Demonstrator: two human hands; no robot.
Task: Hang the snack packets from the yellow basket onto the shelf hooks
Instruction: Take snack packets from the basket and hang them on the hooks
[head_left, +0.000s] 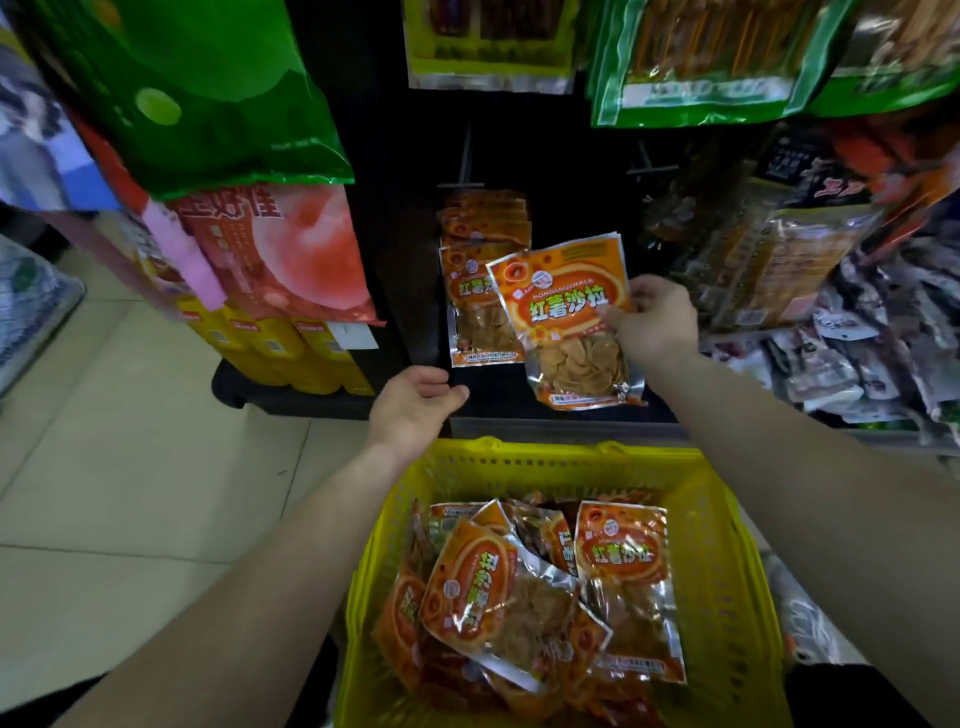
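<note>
A yellow basket (727, 571) stands in front of me with several orange snack packets (519, 597) piled inside. My right hand (655, 323) pinches one orange snack packet (569, 317) by its right edge, holding it tilted in front of the dark shelf. Just left of it, several matching packets (480, 291) hang from a shelf hook (464, 176). A second bare hook (647, 166) juts out to the right. My left hand (415, 410) hovers above the basket's far left corner, fingers loosely curled, holding nothing.
Large green and red bags (249, 171) hang at the left, with yellow boxes (291, 353) below them. Dense packets (810, 249) crowd the right side, and green bags (701, 67) hang overhead. Tiled floor (130, 467) lies to the left.
</note>
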